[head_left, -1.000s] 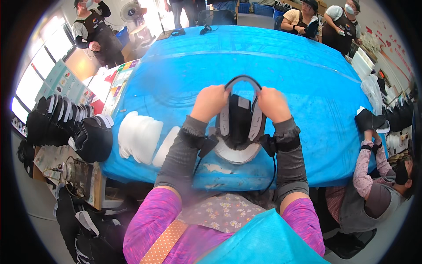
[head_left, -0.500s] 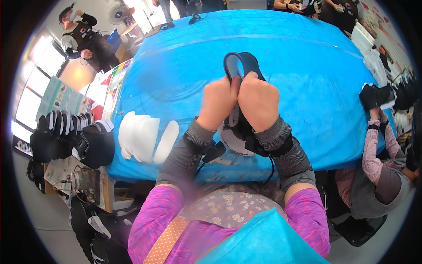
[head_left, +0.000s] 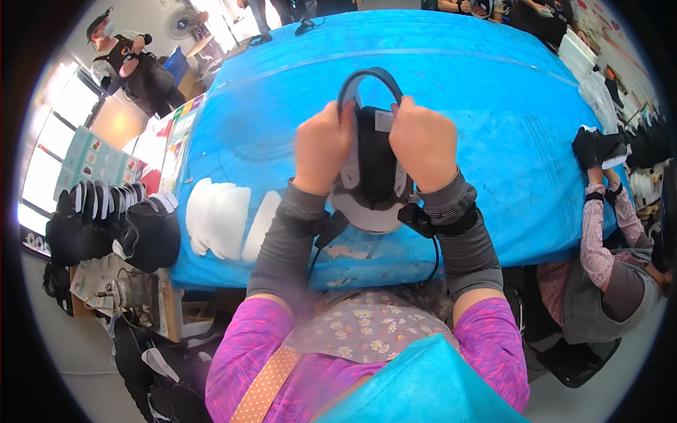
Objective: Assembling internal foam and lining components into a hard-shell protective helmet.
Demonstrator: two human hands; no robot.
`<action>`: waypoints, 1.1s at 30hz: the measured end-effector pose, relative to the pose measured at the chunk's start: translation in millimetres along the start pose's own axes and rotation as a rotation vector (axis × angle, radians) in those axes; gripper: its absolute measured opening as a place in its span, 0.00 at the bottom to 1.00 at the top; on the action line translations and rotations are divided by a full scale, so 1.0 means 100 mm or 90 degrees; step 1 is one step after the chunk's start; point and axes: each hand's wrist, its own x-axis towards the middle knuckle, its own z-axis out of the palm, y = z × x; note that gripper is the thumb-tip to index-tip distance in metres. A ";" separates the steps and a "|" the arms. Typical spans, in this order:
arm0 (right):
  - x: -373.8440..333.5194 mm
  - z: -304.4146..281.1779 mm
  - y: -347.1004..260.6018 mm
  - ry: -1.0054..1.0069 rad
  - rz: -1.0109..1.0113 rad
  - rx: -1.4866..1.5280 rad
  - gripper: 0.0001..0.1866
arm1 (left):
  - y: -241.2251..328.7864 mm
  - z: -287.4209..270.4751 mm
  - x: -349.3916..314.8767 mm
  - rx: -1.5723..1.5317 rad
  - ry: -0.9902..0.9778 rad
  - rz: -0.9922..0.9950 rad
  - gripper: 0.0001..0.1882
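A black shoe upper (head_left: 376, 162) with a grey collar hangs between my hands over the front of the table. My left hand (head_left: 322, 149) is closed on one side of its collar, and my right hand (head_left: 425, 146) grips the other side. Between them the collar bows up in a wide arch. Inside shows dark lining with a small white label (head_left: 383, 120). The light grey lower edge (head_left: 374, 217) curves toward me, close above the blue table cover (head_left: 493, 183). My fingertips inside the collar are partly hidden.
White insole-shaped pads (head_left: 220, 218) lie overlapped at left, a single pad (head_left: 262, 224) beside them. Several black uppers (head_left: 92, 218) stand at the table's left. At right, a co-worker's hands hold a black upper (head_left: 598, 148). Boxes on my wrists (head_left: 417, 218) trail cables.
My hands have moved apart and slightly left. The collar, pinched narrow before, is now spread into a wide arch, showing the lining and the label.
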 end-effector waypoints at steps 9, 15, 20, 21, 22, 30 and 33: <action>0.01 0.11 -0.02 -0.030 0.043 -0.003 0.05 | 0.01 0.06 -0.04 0.053 0.002 -0.019 0.21; -0.02 0.05 0.08 -0.038 -0.020 0.021 0.10 | -0.18 -0.08 0.12 0.017 0.029 0.047 0.16; 0.02 0.07 0.10 -0.059 -0.020 0.011 0.11 | -0.16 -0.27 0.12 0.075 -0.080 -0.012 0.14; 0.02 0.10 0.15 -0.068 -0.037 0.032 0.11 | -0.17 -0.30 0.11 0.083 -0.109 -0.020 0.13; 0.03 0.12 0.19 -0.078 -0.055 0.054 0.12 | -0.16 -0.32 0.10 0.089 -0.099 -0.026 0.13; 0.04 0.05 0.27 -0.202 -0.015 0.027 0.16 | -0.28 -0.16 0.06 0.093 -0.100 0.082 0.13; 0.08 0.01 0.19 -0.228 -0.005 0.012 0.15 | -0.32 -0.17 0.01 0.117 -0.134 0.110 0.14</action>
